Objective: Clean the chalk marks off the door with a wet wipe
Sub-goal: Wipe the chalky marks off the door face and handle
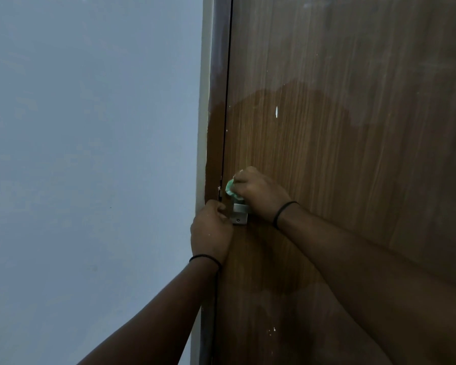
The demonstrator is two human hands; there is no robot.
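The wet wipe (231, 191), a crumpled green wad, sits pressed against the wooden door (353, 154) close to its latch edge, just above a small metal latch plate (239, 214). The right hand (258, 193) bunches it, fingers curled round the wad, apparently so the pressure lands on a tight spot beside the hardware. The left hand (211, 230) is at the door's edge by the frame (216, 101), its fingers curled there; whether they grip the edge or part of the latch cannot be told, though the placement suggests it steadies the door against the push of the wiping. A broad darker patch spreads across the door around and above the hands, most likely dampness from the wipe, while the paler wood beyond it looks dry. A white mark (276, 111) sits inside the damp area, and small white flecks (273, 330) show lower down, so the cleaning seems unfinished. A plain pale wall (90, 154) fills the left side of the view.
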